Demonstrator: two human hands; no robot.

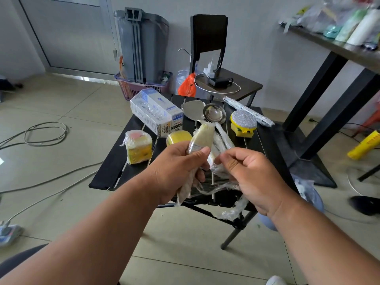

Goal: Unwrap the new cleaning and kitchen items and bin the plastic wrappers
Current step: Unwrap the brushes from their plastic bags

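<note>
Item: pale wrapped utensil (200, 138), film loosened, long axis pointing up-away.
Left hand (174, 169): gripped it.
Right hand (253, 177): pinched trailing wrapper (232, 210).

— What is carried by the black slatted folding table (115, 161)?
— A film-wrapped white and blue box (153, 114) is laid at the back left, a wrapped yellow sponge pack (138, 148) at the left edge, and another yellow sponge (178, 137) beside it.
— And at the back right?
— A metal spatula (192, 111), a ladle (213, 114), a glittery yellow scrubber (243, 123) and a long wrapped packet (247, 111) are seen there.
</note>
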